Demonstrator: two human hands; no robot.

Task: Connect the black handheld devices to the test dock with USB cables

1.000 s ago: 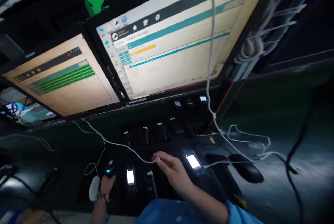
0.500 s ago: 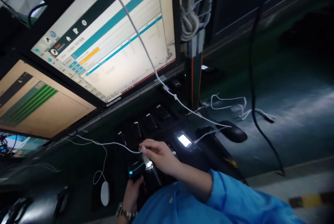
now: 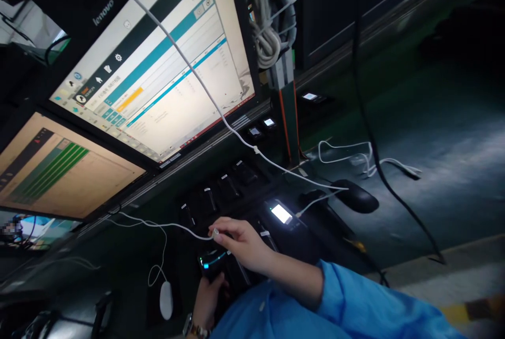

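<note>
Between the thumb and fingers of my right hand (image 3: 242,244) is the end of a white cable (image 3: 169,224), its small plug (image 3: 215,232) pointing up beside the thumb. Below it, my left hand (image 3: 210,297), with a watch at the wrist, grips a black handheld device (image 3: 213,262) with a glowing blue strip. The plug is apart from this device. Under my right hand lies another dark device (image 3: 240,276), partly hidden. A black device with a bright white screen (image 3: 281,214) sits to the right, with a white cable at its end.
Several black devices (image 3: 229,186) lie in a row in a dark tray. Two monitors (image 3: 173,70) stand behind, and a white cable (image 3: 193,69) hangs across one. A white mouse (image 3: 166,300) is at left, a black mouse (image 3: 357,196) at right. A post (image 3: 289,123) stands beyond.
My right hand has drawn the plug away from the lit top of the dark device below it. The blue-lit device has risen slightly in my left hand. The camera view has shifted.
</note>
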